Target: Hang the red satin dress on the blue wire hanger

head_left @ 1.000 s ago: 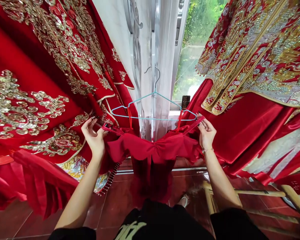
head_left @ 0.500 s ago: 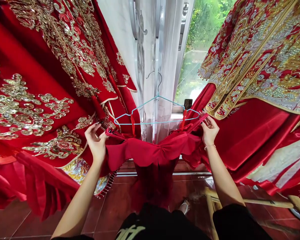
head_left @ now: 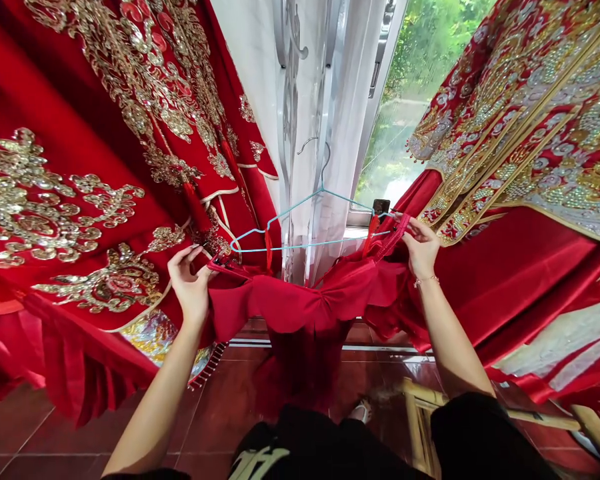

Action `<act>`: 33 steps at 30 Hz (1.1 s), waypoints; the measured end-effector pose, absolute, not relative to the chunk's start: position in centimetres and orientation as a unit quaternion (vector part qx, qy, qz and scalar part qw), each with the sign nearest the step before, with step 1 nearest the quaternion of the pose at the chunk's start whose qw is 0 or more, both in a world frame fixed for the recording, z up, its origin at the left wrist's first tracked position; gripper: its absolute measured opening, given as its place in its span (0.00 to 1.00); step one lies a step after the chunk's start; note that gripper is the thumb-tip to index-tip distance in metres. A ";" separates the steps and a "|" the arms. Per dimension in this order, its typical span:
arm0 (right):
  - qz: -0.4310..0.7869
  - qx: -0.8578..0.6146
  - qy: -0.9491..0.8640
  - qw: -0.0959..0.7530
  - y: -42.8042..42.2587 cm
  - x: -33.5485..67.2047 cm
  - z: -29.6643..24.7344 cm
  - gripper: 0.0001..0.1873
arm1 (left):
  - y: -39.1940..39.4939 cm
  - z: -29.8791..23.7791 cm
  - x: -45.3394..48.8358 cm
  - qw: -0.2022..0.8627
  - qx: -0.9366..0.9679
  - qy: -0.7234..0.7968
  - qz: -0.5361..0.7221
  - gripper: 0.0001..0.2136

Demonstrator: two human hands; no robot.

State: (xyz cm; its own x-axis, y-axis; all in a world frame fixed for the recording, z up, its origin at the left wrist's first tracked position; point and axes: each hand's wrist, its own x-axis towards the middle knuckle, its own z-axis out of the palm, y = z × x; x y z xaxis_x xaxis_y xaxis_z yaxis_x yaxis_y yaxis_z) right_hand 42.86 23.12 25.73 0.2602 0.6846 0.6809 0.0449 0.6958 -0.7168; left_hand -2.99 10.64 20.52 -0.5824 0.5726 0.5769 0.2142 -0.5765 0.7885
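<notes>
The left hand (head_left: 190, 283) is closed. Its thumb and fingertips pinch the left top corner of a plain red satin dress with a gathered neckline (head_left: 290, 303), and a thin strap end pokes out just past the fingertips. The right hand (head_left: 420, 245) is closed too, pinching the dress's narrow red shoulder strap (head_left: 393, 241) (a fine bracelet (head_left: 425, 281) circles that wrist). The dress's ruffled top edge spans from one grip to the other, and its body hangs straight down below them.

A thin light-blue wire hanger (head_left: 305, 245) hangs just above and between the two grips. Its right end sits at the right fingertips, touching the strap, though I cannot tell whether the strap is looped over it. Its left end lies just above and inward of the left grip. Two short red loops drop from the hanger's bar toward the dress. The hook rises in front of a sheer white curtain (head_left: 340, 120).

Outward of the left grip hangs a large red garment with gold embroidery (head_left: 80, 167), close behind the knuckles. Outward of the right grip hangs a red robe with gold and silver beadwork (head_left: 520, 133). A small dark object (head_left: 381, 207) stands on the window sill just beyond the right fingertips. Below the right forearm, a pale wooden frame (head_left: 420, 407) rests on the dark red tiled floor (head_left: 215, 413).
</notes>
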 end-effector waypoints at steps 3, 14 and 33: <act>0.211 -0.332 -0.526 0.754 24.8 42.9 25.1 0.20 | 10.7 20.4 -2.8 0.112 0.439 0.444 0.773 0.23; 0.264 -0.357 -0.600 0.666 25.6 42.7 28.1 0.15 | 10.5 21.3 -1.6 0.123 0.443 0.447 0.767 0.23; 0.173 -0.406 -0.759 0.479 20.8 41.4 28.5 0.14 | 11.2 22.3 -1.6 0.116 0.473 0.449 0.749 0.18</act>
State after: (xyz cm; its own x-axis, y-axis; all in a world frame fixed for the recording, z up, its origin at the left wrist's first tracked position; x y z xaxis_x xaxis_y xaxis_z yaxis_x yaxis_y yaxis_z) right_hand 41.40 20.80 28.52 -0.2112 0.7821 0.5863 0.4504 0.6103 -0.6517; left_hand -1.59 11.24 22.32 -0.5255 0.5991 0.6041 0.2504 -0.5697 0.7828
